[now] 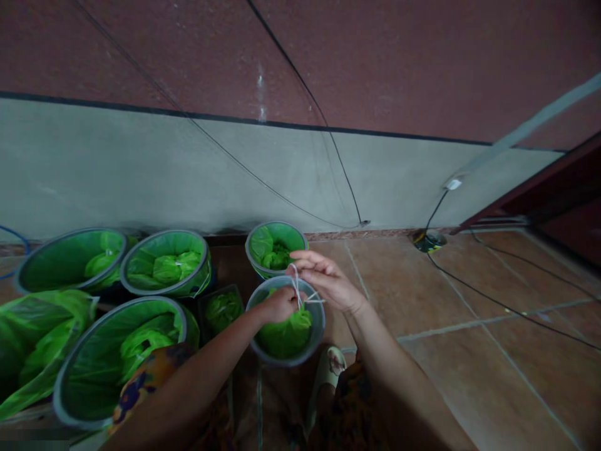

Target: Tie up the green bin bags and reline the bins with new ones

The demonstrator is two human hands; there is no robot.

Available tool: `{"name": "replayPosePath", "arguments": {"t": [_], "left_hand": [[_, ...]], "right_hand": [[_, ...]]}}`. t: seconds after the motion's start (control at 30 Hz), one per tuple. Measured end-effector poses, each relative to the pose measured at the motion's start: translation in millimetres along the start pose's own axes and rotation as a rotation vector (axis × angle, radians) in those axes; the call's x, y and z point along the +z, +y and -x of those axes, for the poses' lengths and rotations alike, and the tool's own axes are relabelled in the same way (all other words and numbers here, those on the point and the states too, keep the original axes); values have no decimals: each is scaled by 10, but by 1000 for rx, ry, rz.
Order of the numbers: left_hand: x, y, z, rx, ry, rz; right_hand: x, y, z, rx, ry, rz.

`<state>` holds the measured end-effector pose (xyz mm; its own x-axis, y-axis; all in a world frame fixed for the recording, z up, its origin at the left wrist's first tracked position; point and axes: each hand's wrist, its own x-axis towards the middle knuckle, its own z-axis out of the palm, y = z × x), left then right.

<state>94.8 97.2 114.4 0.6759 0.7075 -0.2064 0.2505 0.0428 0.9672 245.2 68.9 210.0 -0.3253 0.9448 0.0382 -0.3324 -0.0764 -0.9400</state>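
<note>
In front of me a grey bucket [263, 352] stands on the floor, with a bright green plastic bag [286, 335] inside it. The bag's top is bunched up, and my left hand [280, 305] is closed around the gathered neck. A thin white string [297, 285] rises from there in a loop, while a loose end sticks out to the right. My right hand [328, 280] is just above and to the right, its fingers fairly straight, with the loop caught at its fingertips. The exact grip of those fingertips is blurred.
Behind is another green-lined bucket [277, 227]. To the left stand several more lined buckets [164, 235] and a dark square bin [221, 310]. A wall [225, 160] runs along the back. Black cable [507, 309] crosses the tiled floor [474, 369] at right. My slippered foot [328, 366] is beside the bucket.
</note>
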Motion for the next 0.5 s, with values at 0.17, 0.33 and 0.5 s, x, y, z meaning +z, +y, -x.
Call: {"name": "replayPosePath", "arguments": {"t": [0.17, 0.33, 0.5], "left_hand": [[-65, 35, 52, 39, -187, -132], [-131, -55, -17, -61, 73, -191], [-155, -74, -47, -103, 263, -64]], "right_hand": [[-182, 95, -102, -38, 303, 90], [-307, 408, 29, 261, 323, 498], [-213, 703, 151, 369, 52, 862]]}}
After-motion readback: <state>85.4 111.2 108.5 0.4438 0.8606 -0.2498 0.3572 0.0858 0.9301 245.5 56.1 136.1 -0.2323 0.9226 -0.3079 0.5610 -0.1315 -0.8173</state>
